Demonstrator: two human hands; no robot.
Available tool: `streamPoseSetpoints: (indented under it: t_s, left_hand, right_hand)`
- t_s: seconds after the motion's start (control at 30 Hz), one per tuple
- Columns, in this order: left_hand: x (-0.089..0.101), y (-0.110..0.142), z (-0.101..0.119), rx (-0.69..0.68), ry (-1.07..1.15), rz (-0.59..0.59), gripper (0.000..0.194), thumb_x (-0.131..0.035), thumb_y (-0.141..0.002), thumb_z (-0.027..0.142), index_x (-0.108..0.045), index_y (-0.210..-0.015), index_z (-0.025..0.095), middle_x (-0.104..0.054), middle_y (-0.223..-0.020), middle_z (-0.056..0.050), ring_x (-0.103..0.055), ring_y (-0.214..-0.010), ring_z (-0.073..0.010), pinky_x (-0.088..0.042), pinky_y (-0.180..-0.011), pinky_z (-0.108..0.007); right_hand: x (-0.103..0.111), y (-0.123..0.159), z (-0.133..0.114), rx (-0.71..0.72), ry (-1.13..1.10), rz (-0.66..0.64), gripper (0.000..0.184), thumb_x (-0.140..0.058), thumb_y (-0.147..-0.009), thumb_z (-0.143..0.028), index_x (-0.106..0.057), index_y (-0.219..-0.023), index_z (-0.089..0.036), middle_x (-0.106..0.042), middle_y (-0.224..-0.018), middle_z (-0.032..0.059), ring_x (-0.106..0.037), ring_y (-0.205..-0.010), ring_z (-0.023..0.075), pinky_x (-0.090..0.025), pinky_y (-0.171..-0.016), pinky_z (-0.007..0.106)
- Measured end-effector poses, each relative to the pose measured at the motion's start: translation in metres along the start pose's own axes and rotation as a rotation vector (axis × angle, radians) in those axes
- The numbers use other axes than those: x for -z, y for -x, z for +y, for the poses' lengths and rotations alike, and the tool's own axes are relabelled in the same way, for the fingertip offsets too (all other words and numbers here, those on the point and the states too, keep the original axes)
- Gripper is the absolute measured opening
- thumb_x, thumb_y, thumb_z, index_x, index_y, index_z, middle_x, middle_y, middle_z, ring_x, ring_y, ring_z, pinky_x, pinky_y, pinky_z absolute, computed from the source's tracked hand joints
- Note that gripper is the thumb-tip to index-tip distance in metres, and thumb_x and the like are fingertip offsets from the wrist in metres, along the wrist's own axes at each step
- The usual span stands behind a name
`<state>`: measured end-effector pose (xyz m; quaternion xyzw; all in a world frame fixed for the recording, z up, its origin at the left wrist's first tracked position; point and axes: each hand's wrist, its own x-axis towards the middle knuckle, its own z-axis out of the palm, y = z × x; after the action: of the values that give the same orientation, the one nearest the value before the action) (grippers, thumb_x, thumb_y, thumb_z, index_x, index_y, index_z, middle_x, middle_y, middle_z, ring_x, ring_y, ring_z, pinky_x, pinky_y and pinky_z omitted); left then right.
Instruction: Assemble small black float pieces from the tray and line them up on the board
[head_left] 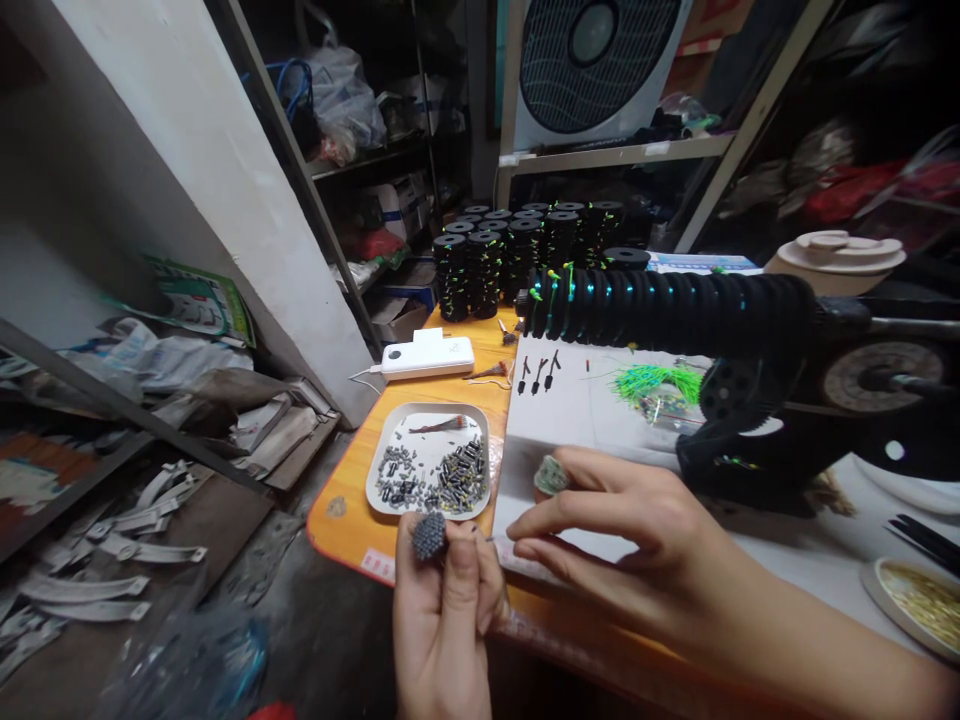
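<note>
My left hand (454, 600), near the table's front edge, is closed around a dark grey bumpy cluster (430, 538) whose knobbly end sticks out above the thumb. To its right is my right hand (626, 525), palm down, its thumb and fingertips pointing at the left hand. A greenish-grey lump (551, 476) sits at its curled upper finger, apparently held there. Whether something thin lies between the two hands cannot be made out. Just behind the left hand stands a white tray (373, 480) with many small grey and black cylindrical pieces (459, 475) and a brownish bundle (439, 424).
A horizontal black ribbed spool (667, 310) on a machine juts in from the right. Upright black spools (484, 270) crowd the table's back. A white power adapter (427, 355), green threads (656, 385), black forked pieces (538, 375) and a bowl of golden bits (870, 585) lie around.
</note>
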<state>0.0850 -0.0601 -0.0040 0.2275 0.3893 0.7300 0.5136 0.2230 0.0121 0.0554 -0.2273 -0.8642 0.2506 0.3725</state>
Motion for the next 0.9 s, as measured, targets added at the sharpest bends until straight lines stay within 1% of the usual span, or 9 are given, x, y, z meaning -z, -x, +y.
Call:
streamPoseSetpoints:
  t_s: [0.1,0.2,0.33,0.4,0.53,0.67,0.77,0.83,0.9]
  left_hand:
    - [-0.001,0.001,-0.002,0.006,-0.017,0.014,0.036,-0.066,-0.090,0.044,-0.047,-0.072,0.020,-0.036,-0.054,0.008,-0.031,-0.048,-0.0062,-0.030,-0.048,-0.016]
    - [-0.004,0.004,-0.006,0.058,-0.013,0.070,0.035,-0.074,-0.082,0.046,-0.051,-0.075,0.021,-0.035,-0.055,0.009,-0.029,-0.049,-0.0055,-0.029,-0.047,-0.015]
    - [-0.011,0.007,-0.008,0.080,0.029,0.161,0.035,-0.081,-0.074,0.046,-0.057,-0.081,0.021,-0.040,-0.058,0.008,-0.033,-0.051,-0.0051,-0.032,-0.048,-0.014]
    - [-0.012,0.007,-0.009,-0.001,0.073,0.161,0.031,-0.079,-0.078,0.044,-0.058,-0.079,0.021,-0.040,-0.056,0.008,-0.033,-0.049,-0.0050,-0.032,-0.048,-0.014]
    - [-0.009,0.003,-0.007,-0.238,0.178,0.084,0.034,-0.066,-0.090,0.039,-0.051,-0.068,0.019,-0.028,-0.054,0.008,-0.024,-0.046,-0.0069,-0.028,-0.045,-0.017]
    - [-0.001,-0.005,-0.001,-0.343,0.117,-0.037,0.035,-0.056,-0.096,0.036,-0.049,-0.066,0.019,-0.026,-0.055,0.007,-0.024,-0.046,-0.0083,-0.027,-0.044,-0.020]
    - [0.004,-0.009,0.006,-0.415,-0.013,-0.073,0.035,-0.059,-0.095,0.037,-0.049,-0.066,0.020,-0.038,-0.056,0.006,-0.038,-0.049,-0.0099,-0.036,-0.049,-0.022]
    - [0.005,-0.009,0.009,-0.490,-0.114,-0.002,0.028,-0.069,-0.088,0.037,-0.054,-0.070,0.020,-0.056,-0.069,0.003,-0.050,-0.058,-0.0117,-0.043,-0.056,-0.025]
    - [0.003,-0.005,0.011,-0.544,-0.160,0.068,0.021,-0.073,-0.085,0.035,-0.059,-0.077,0.023,-0.065,-0.076,0.002,-0.053,-0.059,-0.0118,-0.044,-0.055,-0.025]
  right_hand:
    - [0.000,0.001,0.000,0.000,-0.030,0.041,0.014,-0.066,-0.086,-0.006,-0.077,-0.087,-0.016,-0.054,-0.067,-0.0001,-0.049,-0.059,0.0099,-0.039,-0.052,0.018]
    - [-0.002,0.000,-0.001,0.001,-0.059,0.065,0.014,-0.066,-0.088,-0.009,-0.077,-0.091,-0.017,-0.056,-0.068,0.0002,-0.048,-0.058,0.0101,-0.038,-0.050,0.018]
    - [-0.006,0.000,-0.005,-0.018,-0.047,0.071,0.014,-0.064,-0.087,-0.009,-0.074,-0.085,-0.018,-0.056,-0.070,0.0004,-0.050,-0.059,0.0100,-0.040,-0.051,0.018]
    - [-0.008,0.001,-0.007,-0.026,-0.042,0.050,0.014,-0.063,-0.085,-0.006,-0.071,-0.082,-0.017,-0.053,-0.070,-0.0007,-0.048,-0.059,0.0094,-0.040,-0.051,0.018]
    - [-0.008,0.003,-0.009,-0.018,-0.049,0.018,0.014,-0.061,-0.085,-0.005,-0.069,-0.083,-0.017,-0.052,-0.074,-0.0001,-0.046,-0.059,0.0091,-0.041,-0.053,0.018]
    - [-0.006,0.003,-0.007,-0.004,-0.043,-0.027,0.012,-0.061,-0.089,-0.009,-0.070,-0.090,-0.018,-0.054,-0.078,0.0016,-0.049,-0.063,0.0099,-0.041,-0.054,0.018]
    - [-0.007,0.005,-0.006,0.009,-0.010,-0.023,0.012,-0.059,-0.091,-0.010,-0.069,-0.092,-0.018,-0.053,-0.078,0.0017,-0.049,-0.062,0.0103,-0.040,-0.054,0.018]
    - [-0.009,0.006,-0.006,0.031,0.009,-0.020,0.015,-0.056,-0.094,-0.011,-0.068,-0.092,-0.019,-0.053,-0.078,0.0019,-0.050,-0.062,0.0100,-0.040,-0.054,0.018]
    - [-0.011,0.007,-0.005,0.055,0.033,-0.024,0.015,-0.054,-0.097,-0.015,-0.068,-0.093,-0.020,-0.055,-0.080,0.0026,-0.052,-0.064,0.0101,-0.042,-0.055,0.018]
